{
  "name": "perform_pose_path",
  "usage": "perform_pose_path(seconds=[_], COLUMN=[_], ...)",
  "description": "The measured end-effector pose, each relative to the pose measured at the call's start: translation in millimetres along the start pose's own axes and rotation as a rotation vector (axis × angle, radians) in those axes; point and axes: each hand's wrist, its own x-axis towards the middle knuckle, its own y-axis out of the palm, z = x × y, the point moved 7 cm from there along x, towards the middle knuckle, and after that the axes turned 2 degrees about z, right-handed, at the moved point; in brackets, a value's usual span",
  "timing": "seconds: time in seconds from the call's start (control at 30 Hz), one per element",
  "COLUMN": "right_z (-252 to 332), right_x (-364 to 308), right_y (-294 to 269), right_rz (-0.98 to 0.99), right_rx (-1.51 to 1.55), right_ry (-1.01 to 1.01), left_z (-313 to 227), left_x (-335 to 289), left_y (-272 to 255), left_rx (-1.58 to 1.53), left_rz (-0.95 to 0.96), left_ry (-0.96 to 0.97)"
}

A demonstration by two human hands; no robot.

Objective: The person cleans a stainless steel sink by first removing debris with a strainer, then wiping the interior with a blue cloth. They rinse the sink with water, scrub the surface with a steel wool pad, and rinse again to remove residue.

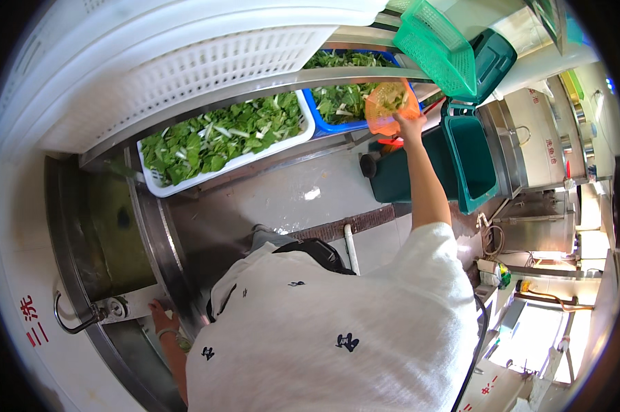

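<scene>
My right hand (409,128) grips the rim of an orange plastic basket (378,113), stretched out far to the right. The basket is tilted over a blue crate (336,128) of cut leafy greens (330,103), and some pale green bits show inside it. At lower left, my left hand (163,318) rests at the metal divider (134,305) between two sink basins, near the faucet (83,319). Its fingers lie outstretched and seem to hold nothing. A white crate (234,163) full of chopped greens (213,141) stands beside the blue one.
White perforated baskets (207,65) line the upper left above a metal rail. A green basket (437,48) sits at upper right, near a dark green wheeled bin (469,161) with its lid up. One basin (104,233) holds murky water. A drain grate (344,226) crosses the wet floor.
</scene>
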Motion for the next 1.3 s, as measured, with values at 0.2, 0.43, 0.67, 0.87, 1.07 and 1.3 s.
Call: perform_pose_path(seconds=[0.2,0.43,0.67,0.87,1.07,1.3], right_z=[46.9,35.5,52.4,31.4,-2.6,70.3], right_x=[36.6,82.0,40.6,-23.3,-54.8,-81.3], right_y=[80.2,72.6,21.2,-41.1,-91.1,-70.6], right_rz=[0.003,0.001,-0.021,-0.025,-0.009,0.297], right_rx=[-1.105,-1.470,-1.026,-0.288,0.343,1.020], right_ry=[-0.621,-0.784,-0.931,-0.331,0.268,0.296], left_z=[43.2,-47.0,-68.9,-76.0,-121.5,-139.5], left_x=[11.6,-43.5,-29.7,-13.7,16.4,17.3], left_y=[22.6,-0.1,30.9,13.7,-14.2,-30.8], left_rx=[0.090,-0.013,0.198,-0.090,-0.126,-0.198], left_rz=[-0.024,0.048,0.248,-0.055,-0.079,-0.059], left_ry=[-0.099,-0.306,-0.163,-0.224,-0.119,-0.053])
